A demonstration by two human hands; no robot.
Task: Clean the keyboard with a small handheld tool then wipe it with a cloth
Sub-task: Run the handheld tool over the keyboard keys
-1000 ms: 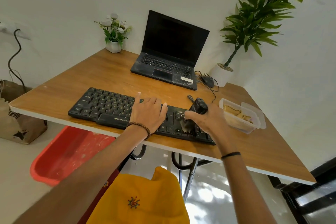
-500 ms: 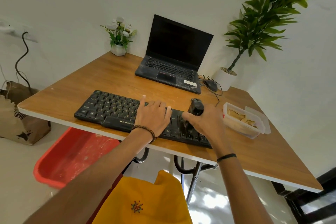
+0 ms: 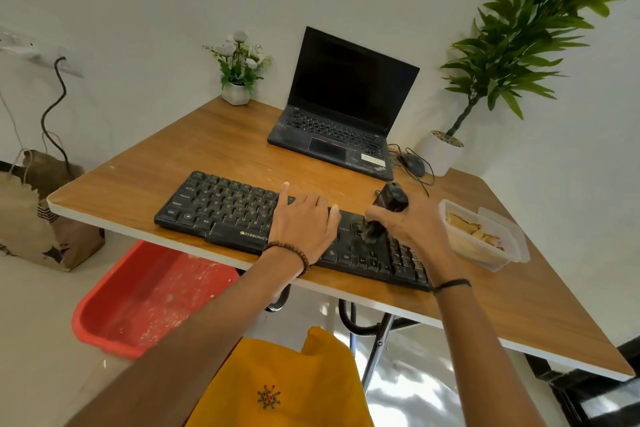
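Note:
A black keyboard point(image 3: 221, 208) lies along the near edge of the wooden table point(image 3: 214, 146). My left hand point(image 3: 304, 222) rests flat on its middle keys, fingers straight, holding it down. My right hand point(image 3: 415, 222) grips a small black handheld brush point(image 3: 389, 199), tilted with its bristle end down on the keys right of centre. No cloth shows on the table.
A black laptop point(image 3: 343, 107) stands open at the back, with a mouse point(image 3: 412, 163) and its cable beside it. A clear plastic tub point(image 3: 485, 236) sits right of the keyboard. A flower pot point(image 3: 237, 90) and a tall potted plant point(image 3: 443, 152) stand by the wall. A red basin point(image 3: 145, 298) lies under the table.
The brush head has shifted slightly up the keys under my right hand. My left hand stays pressed on the keyboard. The camera view has tilted a little.

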